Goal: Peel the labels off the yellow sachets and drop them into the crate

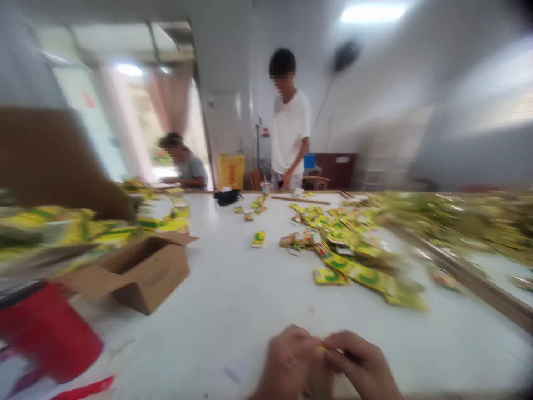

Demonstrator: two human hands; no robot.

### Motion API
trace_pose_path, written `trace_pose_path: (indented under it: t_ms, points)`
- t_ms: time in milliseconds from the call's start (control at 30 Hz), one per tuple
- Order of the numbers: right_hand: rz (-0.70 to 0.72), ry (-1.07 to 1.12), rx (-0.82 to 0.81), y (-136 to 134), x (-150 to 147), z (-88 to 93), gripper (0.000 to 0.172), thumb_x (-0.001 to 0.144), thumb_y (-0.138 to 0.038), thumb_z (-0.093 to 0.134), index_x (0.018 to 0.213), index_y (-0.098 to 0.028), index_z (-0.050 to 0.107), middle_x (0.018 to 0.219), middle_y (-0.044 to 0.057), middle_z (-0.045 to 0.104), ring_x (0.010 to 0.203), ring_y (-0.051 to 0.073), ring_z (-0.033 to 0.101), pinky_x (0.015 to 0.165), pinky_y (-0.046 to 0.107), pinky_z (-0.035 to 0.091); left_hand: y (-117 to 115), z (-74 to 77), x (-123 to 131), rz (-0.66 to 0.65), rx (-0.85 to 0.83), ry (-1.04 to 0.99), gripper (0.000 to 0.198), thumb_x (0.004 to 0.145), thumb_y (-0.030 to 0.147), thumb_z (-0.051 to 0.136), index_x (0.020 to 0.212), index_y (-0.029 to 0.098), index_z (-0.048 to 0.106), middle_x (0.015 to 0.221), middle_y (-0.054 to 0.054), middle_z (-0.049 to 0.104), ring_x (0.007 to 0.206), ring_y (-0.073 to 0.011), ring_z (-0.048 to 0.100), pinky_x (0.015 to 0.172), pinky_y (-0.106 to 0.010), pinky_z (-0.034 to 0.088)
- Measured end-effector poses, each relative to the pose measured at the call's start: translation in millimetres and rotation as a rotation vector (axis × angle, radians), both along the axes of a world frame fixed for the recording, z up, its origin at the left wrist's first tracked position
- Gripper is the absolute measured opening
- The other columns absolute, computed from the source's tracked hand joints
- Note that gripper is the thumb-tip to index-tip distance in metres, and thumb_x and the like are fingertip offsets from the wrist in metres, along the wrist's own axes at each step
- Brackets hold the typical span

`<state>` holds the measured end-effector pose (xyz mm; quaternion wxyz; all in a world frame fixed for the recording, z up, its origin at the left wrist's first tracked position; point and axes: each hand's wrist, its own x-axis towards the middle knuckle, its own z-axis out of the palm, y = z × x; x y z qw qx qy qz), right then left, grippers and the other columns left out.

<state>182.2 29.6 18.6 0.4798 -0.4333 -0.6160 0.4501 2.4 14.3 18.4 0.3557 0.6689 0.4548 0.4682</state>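
My left hand (287, 358) and my right hand (361, 358) are together at the near edge of the white table (225, 333). Their fingertips meet in a pinch, with a speck of yellow showing between them. Fingers and blur hide most of what they hold, so its kind cannot be made out. Beyond the hands lies a loose heap of yellow-green packets (339, 236). One packet (331, 276) sits at the heap's near side, and a single packet (259, 239) lies apart to its left.
An open cardboard box (160, 275) stands on the left, near a red container (50, 333) and a red strip (85, 389). A wooden strip (458, 272) divides off more packets (470, 222) on the right. Across the table stands a person in white (291, 130); another person (189, 166) sits farther left.
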Motion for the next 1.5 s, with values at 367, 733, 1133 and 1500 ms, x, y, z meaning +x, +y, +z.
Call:
trace_pose_path:
  t_ms: [367,733,1133,1500]
  points:
    - [-0.039,-0.099,0.248,-28.4,0.2,-13.0,0.022,0.088,-0.019,0.064,0.102,-0.032,0.075,0.111,0.005,0.066,0.092,0.019,0.066,0.082,0.031,0.055,-10.1,-12.7,-14.0,-0.111,0.135,0.057,0.032,0.088,0.022,0.06,0.116,0.033,0.071,0.111,-0.005,0.074,0.098,-0.027,0.071,0.085,-0.038,0.058]
    - [-0.831,-0.219,-0.154,-74.3,217.8,10.2,0.02,0.07,-0.039,0.073,0.084,-0.024,0.077,0.087,0.01,0.076,0.08,0.031,0.07,0.065,0.035,0.057,4.9,-31.9,-13.5,0.242,-0.048,0.066,0.027,0.077,0.042,0.071,0.102,0.033,0.077,0.098,-0.003,0.076,0.081,-0.0248,0.073,0.062,-0.026,0.06]
    - [-0.399,-0.001,-0.643,161.1,42.2,14.5,0.025,0.094,-0.031,0.06,0.113,-0.014,0.06,0.103,0.006,0.066,0.081,0.017,0.066,0.069,0.033,0.058,13.8,-42.2,-23.6,0.066,0.148,0.265,0.018,0.09,0.033,0.059,0.084,0.025,0.074,0.085,0.0,0.075,0.076,-0.0163,0.071,0.068,-0.02,0.058]
    - [-0.006,0.17,-0.564,18.8,-4.4,37.4,0.033,0.08,-0.037,0.067,0.058,-0.013,0.06,0.045,-0.001,0.058,0.028,0.008,0.046,0.025,0.017,0.023,31.9,-20.0,7.8,0.082,0.252,0.283,0.035,0.089,0.028,0.059,0.125,0.026,0.064,0.122,-0.006,0.07,0.114,-0.0281,0.064,0.102,-0.046,0.049]
